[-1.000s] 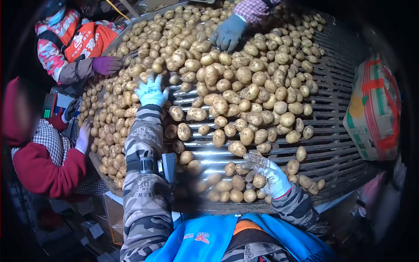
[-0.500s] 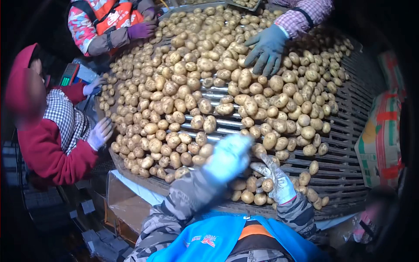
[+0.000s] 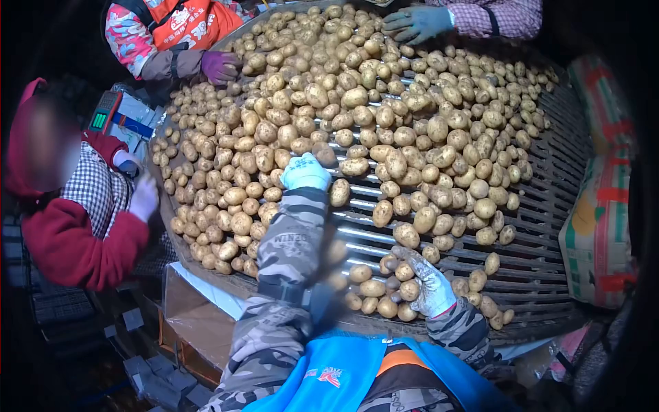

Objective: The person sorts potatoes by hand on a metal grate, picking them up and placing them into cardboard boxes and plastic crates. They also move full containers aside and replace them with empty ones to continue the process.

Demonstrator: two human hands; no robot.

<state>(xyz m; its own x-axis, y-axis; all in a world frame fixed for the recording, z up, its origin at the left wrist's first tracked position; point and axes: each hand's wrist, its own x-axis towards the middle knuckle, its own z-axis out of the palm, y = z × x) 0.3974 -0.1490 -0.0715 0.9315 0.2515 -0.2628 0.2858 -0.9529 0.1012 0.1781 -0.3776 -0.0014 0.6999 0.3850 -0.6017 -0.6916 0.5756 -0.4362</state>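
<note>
My left hand (image 3: 306,173), in a pale blue and white glove, reaches far forward over the potato pile. Its fingers are bent down and close together among the potatoes (image 3: 264,159), hiding what is in them. A brownish, blurred potato (image 3: 324,155) lies right beside its knuckles. Nearer to me, my right hand (image 3: 431,283) wears a soiled white glove. Its fingers curl round a few small potatoes (image 3: 405,271) at the near edge of the slatted table (image 3: 371,242). Other potatoes (image 3: 387,307) lie close below that hand, and blurred ones show left of them.
Across the table a person's purple glove (image 3: 221,67) and another person's grey-blue glove (image 3: 419,24) rest at the pile. At left, a person in a red sleeve (image 3: 89,254) stands by a scale (image 3: 103,113). A printed sack (image 3: 600,226) stands right, a carton (image 3: 195,309) below left.
My left hand has moved forward and left onto the pile. My right hand has stayed near the same potatoes, its fingers more curled. The far grey-blue glove has drawn back.
</note>
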